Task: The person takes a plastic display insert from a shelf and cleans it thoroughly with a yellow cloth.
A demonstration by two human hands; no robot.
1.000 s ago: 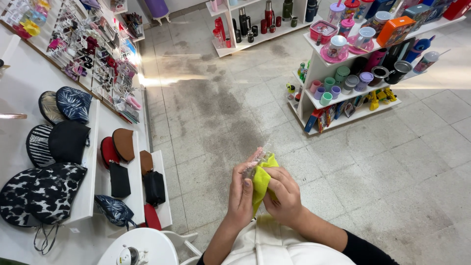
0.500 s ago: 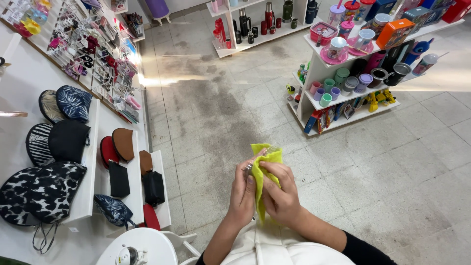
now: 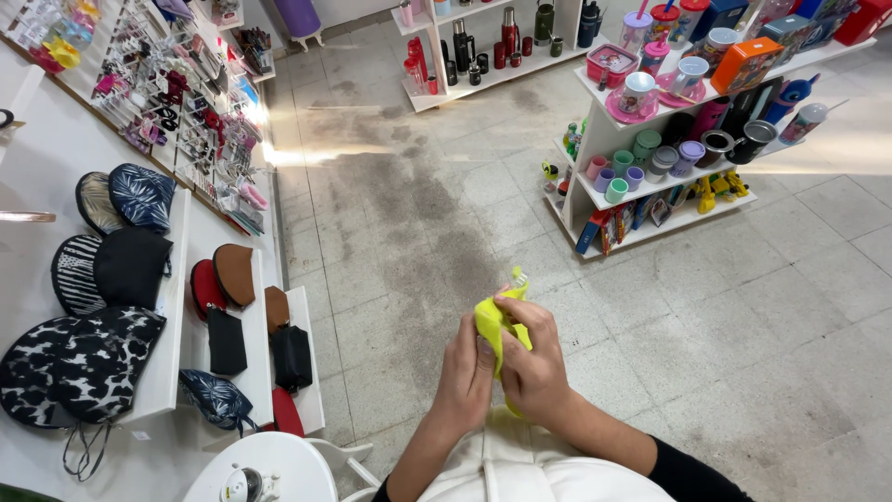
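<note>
A person's two bare hands are meeting over the tiled floor (image 3: 418, 214) of a small shop, both working one bright yellow-green piece of soft material (image 3: 494, 327). The left hand (image 3: 467, 370) is curling closed around the piece's near side, fingers pressing into it; the right hand (image 3: 531, 358) is wrapping over it from the other side, thumb and forefinger pinching its upper part. The single piece is standing roughly upright between the palms, its long axis running from the person's lap up toward the far shelves, tilted a little to the right. It is looking crumpled and folded, matte and vivid, and a small pale tip is poking out at its top end; what that tip is cannot be told. A narrow end of the piece is showing below the hands, just above the person's white garment (image 3: 520, 469).

On the left, white display shelves (image 3: 177, 316) are carrying about ten pouches and bags in black, red, brown and animal print. On the right, one white rack (image 3: 604, 139) is holding cups, mugs and bottles in mixed colours, and a second rack (image 3: 465, 70) farther back is bearing dark flasks.
</note>
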